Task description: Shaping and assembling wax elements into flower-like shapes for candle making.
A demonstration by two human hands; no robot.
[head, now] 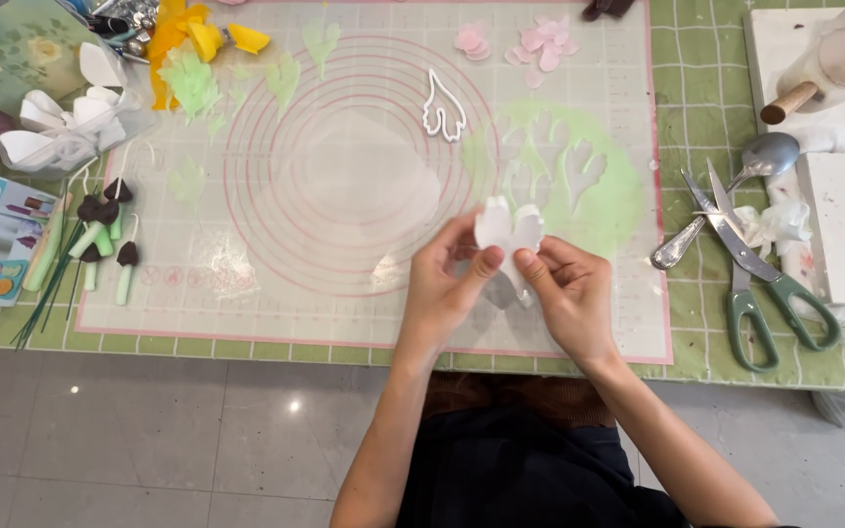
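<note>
White petal-shaped flower piece (508, 231) is what I'm seeing pinched between both hands, just above the near half of the baking mat (246, 313): left hand (442, 288) thumb and fingers clamped on it, right hand (569, 293) gripping too, green-handled scissors (755, 284) off right.

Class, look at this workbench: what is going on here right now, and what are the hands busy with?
A person holds a small white petal shape between both hands, the left hand and right hand pinching it above a pink-ringed mat. On the mat lie a white leaf cutter and a rolled green sheet with leaf shapes cut out. Scissors and a spoon rest to the right.
</note>
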